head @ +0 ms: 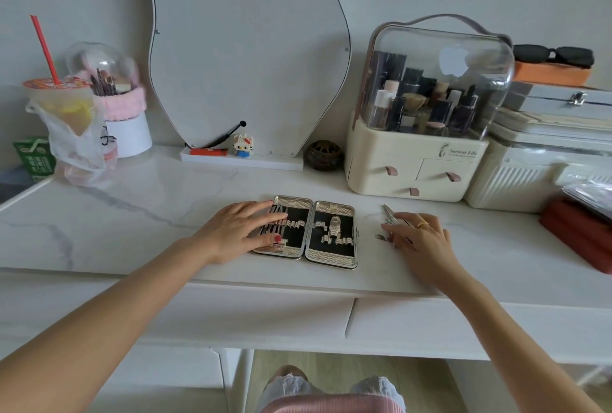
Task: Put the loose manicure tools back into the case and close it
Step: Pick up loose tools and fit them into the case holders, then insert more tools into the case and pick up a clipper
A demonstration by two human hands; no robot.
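A manicure case [334, 262] lies open and flat on the white marble table, its black lining showing silver holder loops. My left hand [243, 228] rests flat on the left half of the case, fingers spread over a few thin tools seated there. The right half holds one small metal tool [334, 225]. Loose metal manicure tools [388, 216] lie on the table just right of the case. My right hand [420, 233] lies on top of them, fingertips touching them; whether it grips one is unclear.
A cream cosmetics organiser [414, 160] with a clear dome stands behind the case on the right. A wavy mirror [245, 48] leans at the back, with a small brown pot [323, 154] beside it. A bagged drink cup [66, 114] stands far left, a red pouch [579, 233] far right.
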